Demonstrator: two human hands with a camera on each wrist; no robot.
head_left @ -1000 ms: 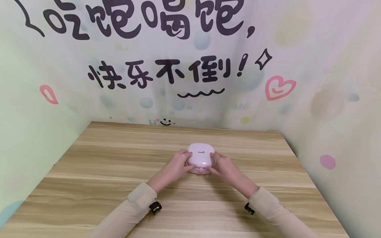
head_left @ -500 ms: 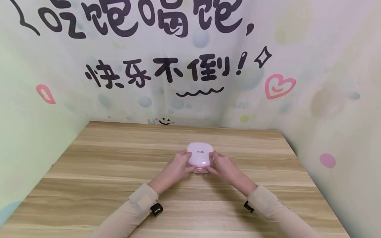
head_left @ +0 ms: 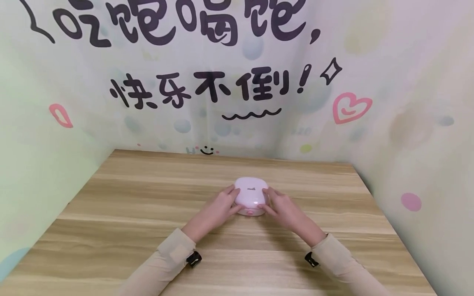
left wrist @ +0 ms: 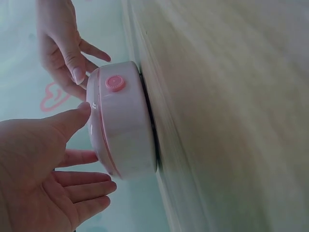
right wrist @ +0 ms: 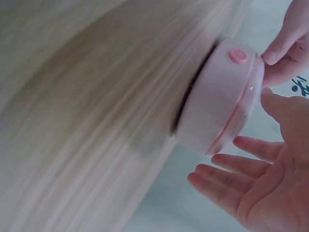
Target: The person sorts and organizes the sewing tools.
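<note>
A pale pink rounded box [head_left: 246, 212] stands on the table, a pink round knob [left wrist: 115, 83] on its front. Its domed lid [head_left: 251, 191] bears small dark lettering and sits down on the base along a pink seam. My left hand [head_left: 219, 207] is at the lid's left side, thumb and index fingertips right at its edge. Across from it, my right hand [head_left: 285, 209] has its thumb at the lid's front right corner and its index finger at the right side. Both wrist views show the fingers mostly straight, with the other fingers of each hand spread beside the box.
The box rests toward the back of a wood-grain table [head_left: 148, 197]. Close behind hangs a printed cloth backdrop [head_left: 166, 131] with black lettering, and pale walls flank both sides. Black wrist straps [head_left: 194, 259] show below the beige sleeves [head_left: 159, 259].
My right thumb has moved slightly up from the seam onto the lid's front edge. The pink line at the front seam shows less than before. The box stays in place.
</note>
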